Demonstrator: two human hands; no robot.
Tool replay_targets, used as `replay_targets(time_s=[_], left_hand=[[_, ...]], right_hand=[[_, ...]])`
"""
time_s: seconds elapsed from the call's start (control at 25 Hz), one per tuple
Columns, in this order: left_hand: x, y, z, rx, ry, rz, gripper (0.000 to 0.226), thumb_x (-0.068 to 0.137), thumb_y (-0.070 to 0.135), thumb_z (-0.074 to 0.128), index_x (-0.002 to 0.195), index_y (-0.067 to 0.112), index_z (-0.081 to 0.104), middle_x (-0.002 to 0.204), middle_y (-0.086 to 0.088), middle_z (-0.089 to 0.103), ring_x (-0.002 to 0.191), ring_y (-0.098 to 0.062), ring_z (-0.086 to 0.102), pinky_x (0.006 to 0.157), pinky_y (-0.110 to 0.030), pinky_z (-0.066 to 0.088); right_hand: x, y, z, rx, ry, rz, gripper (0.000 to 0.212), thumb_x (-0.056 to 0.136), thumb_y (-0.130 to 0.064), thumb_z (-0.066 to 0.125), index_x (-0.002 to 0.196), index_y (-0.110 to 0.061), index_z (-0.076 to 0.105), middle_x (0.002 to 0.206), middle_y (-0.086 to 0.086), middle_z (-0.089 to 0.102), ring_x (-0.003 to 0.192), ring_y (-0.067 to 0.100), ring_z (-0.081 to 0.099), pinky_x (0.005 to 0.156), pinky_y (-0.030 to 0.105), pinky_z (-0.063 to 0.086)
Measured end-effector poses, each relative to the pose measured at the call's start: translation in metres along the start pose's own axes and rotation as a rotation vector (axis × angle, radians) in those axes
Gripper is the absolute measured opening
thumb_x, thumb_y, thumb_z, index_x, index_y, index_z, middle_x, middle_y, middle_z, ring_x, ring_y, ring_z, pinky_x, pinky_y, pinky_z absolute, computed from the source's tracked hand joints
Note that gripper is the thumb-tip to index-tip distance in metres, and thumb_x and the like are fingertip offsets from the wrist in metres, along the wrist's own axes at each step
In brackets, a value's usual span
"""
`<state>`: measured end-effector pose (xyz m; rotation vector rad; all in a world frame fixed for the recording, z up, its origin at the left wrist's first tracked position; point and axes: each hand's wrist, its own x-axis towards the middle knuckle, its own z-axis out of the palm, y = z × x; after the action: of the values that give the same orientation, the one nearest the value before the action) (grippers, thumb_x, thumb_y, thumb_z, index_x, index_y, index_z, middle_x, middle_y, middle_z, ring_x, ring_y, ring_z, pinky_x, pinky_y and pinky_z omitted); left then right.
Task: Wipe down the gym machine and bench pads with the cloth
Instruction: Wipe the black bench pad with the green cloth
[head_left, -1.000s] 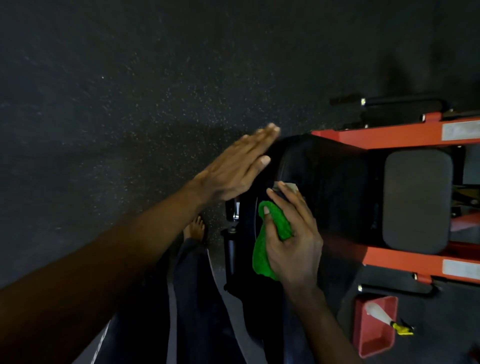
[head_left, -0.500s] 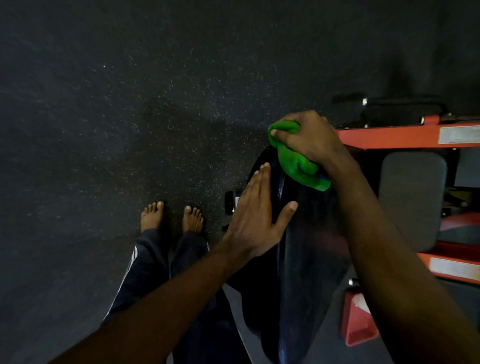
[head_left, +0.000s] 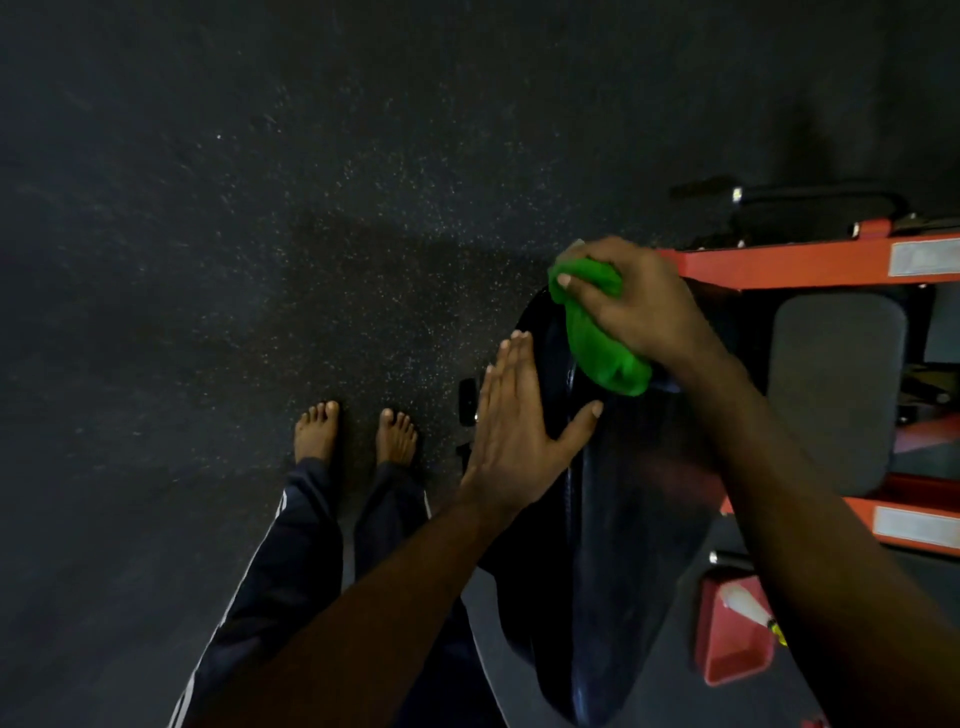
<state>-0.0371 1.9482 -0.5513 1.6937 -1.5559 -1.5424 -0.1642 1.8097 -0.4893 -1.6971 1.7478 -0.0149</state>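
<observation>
here the right hand (head_left: 631, 306) clamped the green cloth (head_left: 602, 338) on the black pad (head_left: 613, 519); the left hand (head_left: 514, 431), fingers straight, braced it. pressing unevenly could leave streaks.

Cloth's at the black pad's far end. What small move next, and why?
Probably pull the right hand and green cloth down the black pad toward the body: the cloth sits at its far end, most of the pad lies nearer, and the left hand rests flat against it.

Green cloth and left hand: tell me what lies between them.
In the head view, only a bare strip of the glossy black pad separates the green cloth, gripped by the right hand, from the flat left hand.
</observation>
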Motion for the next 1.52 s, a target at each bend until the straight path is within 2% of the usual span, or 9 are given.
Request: replay_targets(time_s=[0.2, 0.52, 0.68, 0.8, 1.0, 1.16, 1.24, 1.36, 1.52], left_hand=[[-0.001, 0.001, 0.0, -0.053, 0.026, -0.022, 0.098, 0.088, 0.07, 0.044, 0.159, 0.012, 0.011, 0.167, -0.004, 0.009, 0.153, -0.012, 0.001, 0.125, -0.042, 0.011], [-0.007, -0.001, 0.006, -0.131, 0.035, -0.132, 0.113, 0.075, 0.078, 0.056, 0.158, 0.016, 0.011, 0.165, -0.006, 0.015, 0.152, -0.019, 0.01, 0.123, -0.047, 0.018], [-0.006, 0.0, 0.002, -0.106, 0.027, -0.116, 0.113, 0.076, 0.078, 0.05, 0.159, 0.014, 0.009, 0.167, -0.004, 0.004, 0.154, -0.016, 0.003, 0.125, -0.045, 0.012], [-0.005, 0.001, 0.001, -0.108, 0.025, -0.108, 0.11, 0.078, 0.077, 0.049, 0.159, 0.014, 0.011, 0.167, -0.005, 0.006, 0.154, -0.017, 0.005, 0.124, -0.046, 0.015], [-0.002, 0.001, 0.004, -0.12, 0.016, -0.122, 0.108, 0.079, 0.073, 0.055, 0.158, 0.015, 0.009, 0.164, -0.005, 0.015, 0.151, -0.019, 0.015, 0.122, -0.045, 0.023], [-0.001, -0.001, 0.003, -0.165, 0.044, -0.072, 0.093, 0.075, 0.065, 0.06, 0.147, 0.011, 0.036, 0.147, -0.009, 0.039, 0.135, -0.022, 0.037, 0.115, -0.038, 0.033], [-0.001, -0.001, 0.004, -0.141, 0.054, -0.053, 0.096, 0.076, 0.065, 0.06, 0.149, 0.01, 0.033, 0.151, -0.01, 0.036, 0.14, -0.021, 0.034, 0.117, -0.036, 0.03], [-0.001, 0.002, 0.003, -0.08, 0.042, -0.042, 0.099, 0.082, 0.066, 0.054, 0.158, 0.016, 0.013, 0.165, -0.004, 0.015, 0.153, -0.015, 0.011, 0.124, -0.041, 0.018], [0.011, 0.015, -0.007, -0.05, -0.02, 0.087, 0.091, 0.092, 0.047, 0.056, 0.16, 0.016, 0.002, 0.167, 0.007, 0.002, 0.152, -0.003, -0.001, 0.125, -0.029, 0.008]], right_hand=[[0.062, -0.025, -0.014, -0.388, -0.443, 0.028, 0.022, 0.091, -0.042, 0.069, 0.109, -0.03, 0.075, 0.108, 0.002, 0.073, 0.103, 0.021, 0.064, 0.08, 0.025, 0.038], [0.019, -0.05, 0.004, -0.522, -0.694, -0.356, 0.017, 0.086, -0.047, 0.072, 0.101, -0.039, 0.073, 0.109, -0.014, 0.071, 0.102, 0.012, 0.065, 0.086, 0.03, 0.047], [0.059, -0.027, -0.027, -0.431, -0.526, -0.123, 0.012, 0.085, -0.049, 0.075, 0.094, -0.041, 0.071, 0.107, -0.007, 0.074, 0.106, 0.017, 0.066, 0.09, 0.031, 0.049], [0.055, -0.017, -0.03, -0.402, -0.44, -0.088, 0.027, 0.089, -0.055, 0.067, 0.104, -0.033, 0.074, 0.11, -0.002, 0.074, 0.109, 0.023, 0.065, 0.088, 0.031, 0.044], [0.022, -0.044, -0.002, -0.522, -0.541, -0.327, 0.03, 0.091, -0.054, 0.064, 0.111, -0.034, 0.072, 0.117, -0.007, 0.07, 0.109, 0.02, 0.064, 0.088, 0.031, 0.042], [-0.006, -0.047, 0.008, -0.603, -0.498, -0.489, 0.025, 0.093, -0.045, 0.065, 0.113, -0.031, 0.067, 0.116, -0.008, 0.064, 0.113, 0.017, 0.059, 0.091, 0.03, 0.039], [-0.01, -0.036, 0.005, -0.512, -0.46, -0.491, 0.02, 0.091, -0.039, 0.069, 0.11, -0.033, 0.069, 0.116, -0.012, 0.064, 0.114, 0.013, 0.057, 0.099, 0.033, 0.039], [0.012, -0.007, -0.01, -0.164, -0.332, -0.319, 0.017, 0.084, -0.031, 0.079, 0.101, -0.032, 0.076, 0.112, -0.013, 0.068, 0.107, 0.008, 0.062, 0.1, 0.034, 0.047], [0.043, 0.053, -0.027, 0.041, -0.031, -0.04, 0.021, 0.084, -0.031, 0.079, 0.103, -0.022, 0.078, 0.109, -0.002, 0.072, 0.106, 0.016, 0.067, 0.1, 0.038, 0.049]])
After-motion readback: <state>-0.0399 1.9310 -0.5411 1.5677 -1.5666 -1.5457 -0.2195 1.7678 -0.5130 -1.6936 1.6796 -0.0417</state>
